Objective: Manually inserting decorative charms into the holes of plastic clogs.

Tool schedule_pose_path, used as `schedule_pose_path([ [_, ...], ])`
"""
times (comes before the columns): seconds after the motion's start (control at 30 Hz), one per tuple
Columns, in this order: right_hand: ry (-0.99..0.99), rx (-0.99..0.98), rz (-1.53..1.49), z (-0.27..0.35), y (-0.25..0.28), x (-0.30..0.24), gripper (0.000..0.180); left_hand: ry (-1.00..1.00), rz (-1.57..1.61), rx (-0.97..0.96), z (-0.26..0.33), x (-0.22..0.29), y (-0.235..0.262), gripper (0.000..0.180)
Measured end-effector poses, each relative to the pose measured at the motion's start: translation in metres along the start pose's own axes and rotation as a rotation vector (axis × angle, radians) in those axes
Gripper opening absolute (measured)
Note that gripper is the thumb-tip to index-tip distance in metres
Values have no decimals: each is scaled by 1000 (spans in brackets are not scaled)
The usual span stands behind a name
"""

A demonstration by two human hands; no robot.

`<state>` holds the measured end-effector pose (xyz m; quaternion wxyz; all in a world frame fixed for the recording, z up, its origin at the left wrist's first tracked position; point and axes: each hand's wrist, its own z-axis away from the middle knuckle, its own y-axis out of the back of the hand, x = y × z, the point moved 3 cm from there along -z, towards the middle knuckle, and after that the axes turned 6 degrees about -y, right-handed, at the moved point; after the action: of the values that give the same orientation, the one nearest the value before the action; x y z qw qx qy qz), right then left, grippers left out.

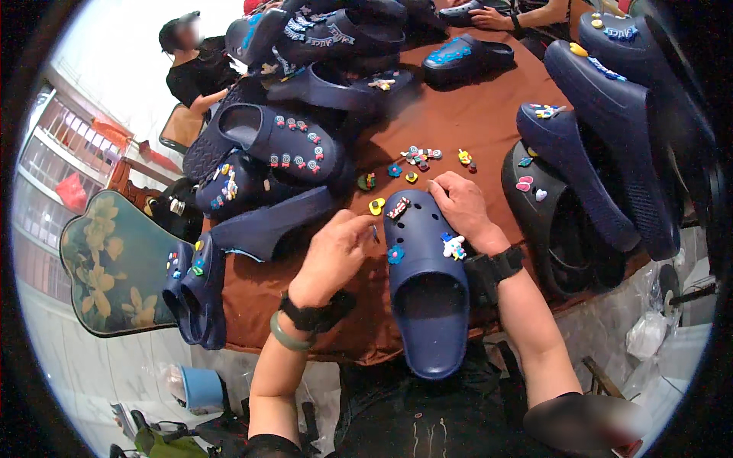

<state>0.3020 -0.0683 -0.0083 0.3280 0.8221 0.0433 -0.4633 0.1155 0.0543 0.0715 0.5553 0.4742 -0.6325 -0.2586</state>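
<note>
A navy blue foam clog [429,324] lies in front of me, toe pointing away, with rows of holes in its upper. Several charms sit on it: a striped red-and-white one [398,207], a blue flower [395,254] and a white-and-blue figure [453,246]. My right hand [462,208] grips the toe on its right side, fingers curled over the edge. Left of the clog, my left hand [336,252] is closed in a pinch; a small dark bit shows at its fingertips, too small to name. A yellow charm [376,206] lies just beyond those fingertips.
More loose charms [420,156] lie on the brown tablecloth [481,91]. Piled clogs [298,145] crowd the left; others [603,145] stand at the right. A green floral chair back [114,267] and a blue bin [201,388] are at left. Two other people are at the far side.
</note>
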Motion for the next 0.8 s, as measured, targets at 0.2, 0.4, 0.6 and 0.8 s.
schedule_pose_path([
  [0.2, 23, 3, -4, 0, -1, 2, 25, 179, 308, -3, -8, 13, 9, 18],
  [0.4, 8, 0, -8, 0, -2, 1, 25, 467, 747, -55, -18, -5, -28, 17],
  [0.6, 15, 6, -3, 0, -2, 2, 24, 473, 853, 80, -19, -7, -41, 17],
  [0.8, 18, -6, 23, 1, 0, 1, 25, 592, 996, 44, -19, -12, -40, 22],
])
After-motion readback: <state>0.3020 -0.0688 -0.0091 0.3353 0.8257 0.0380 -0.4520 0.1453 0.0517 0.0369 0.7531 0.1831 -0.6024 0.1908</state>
